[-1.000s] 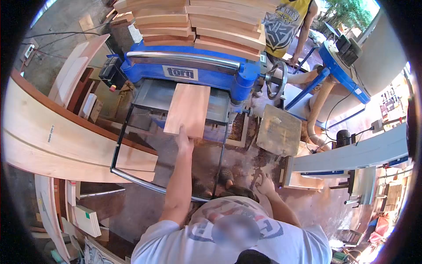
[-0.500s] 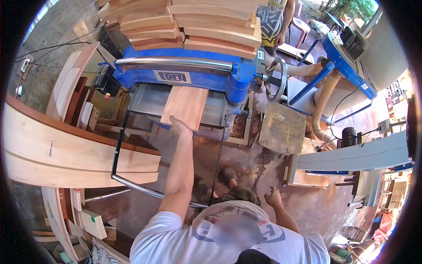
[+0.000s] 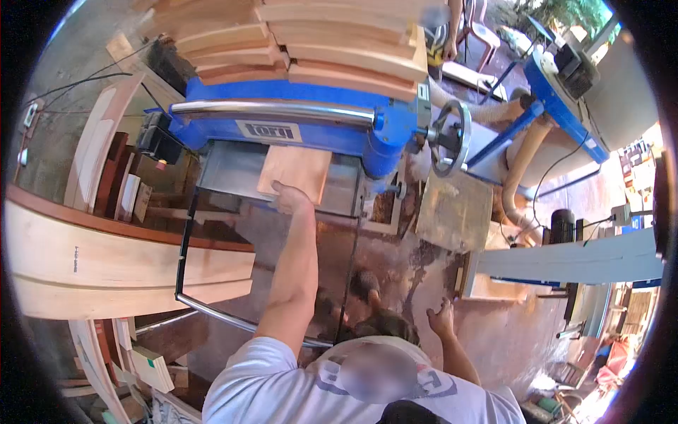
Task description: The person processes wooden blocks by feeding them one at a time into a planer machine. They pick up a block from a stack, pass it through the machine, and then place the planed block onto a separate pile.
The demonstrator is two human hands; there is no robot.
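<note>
A flat wooden board (image 3: 298, 169) lies on the metal bed (image 3: 233, 172) of a blue thickness planer (image 3: 332, 132) marked "torg". Its far end is hidden under the machine. My left hand (image 3: 291, 198) grips the near end of the board, thumb on top and the fingers partly hidden below. My right hand (image 3: 441, 316) hangs at my side, away from the machine, fingers loosely apart and holding nothing.
Stacked wooden pieces (image 3: 346, 53) sit on top of the planer. A handwheel (image 3: 452, 138) juts out at its right. Long planks (image 3: 127, 265) stand at left, and a grey machine table (image 3: 572, 260) at right. Another person (image 3: 439, 39) stands beyond the planer.
The board has slid a little farther under the planer, and less of it shows. My left hand has stayed at its near end. The view has shifted slightly.
</note>
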